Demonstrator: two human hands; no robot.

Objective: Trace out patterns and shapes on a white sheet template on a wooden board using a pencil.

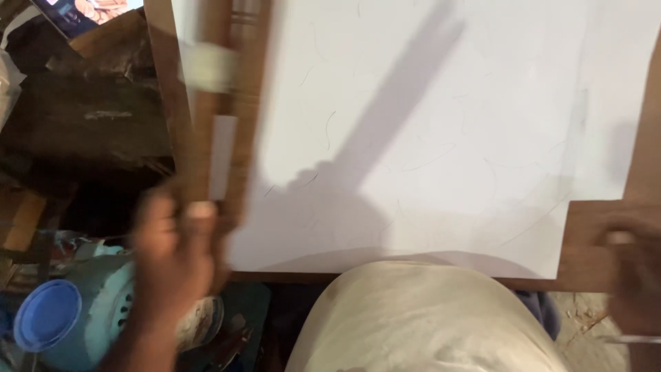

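Note:
A large white sheet of paper (441,124) with faint pencil lines lies on a brown wooden board (595,241). My left hand (172,255), blurred, grips a long wooden strip (206,110) that runs along the board's left side. At the right edge my right hand (637,275), also blurred, rests at the board's lower right corner and holds a thin pencil-like stick (633,339). My cream-clothed knee (420,317) sits below the board.
A light blue machine body (103,303) with a round blue lid (48,315) stands at the lower left. Dark clutter and wooden pieces (82,124) fill the left side. Sandy ground (582,324) shows at the lower right.

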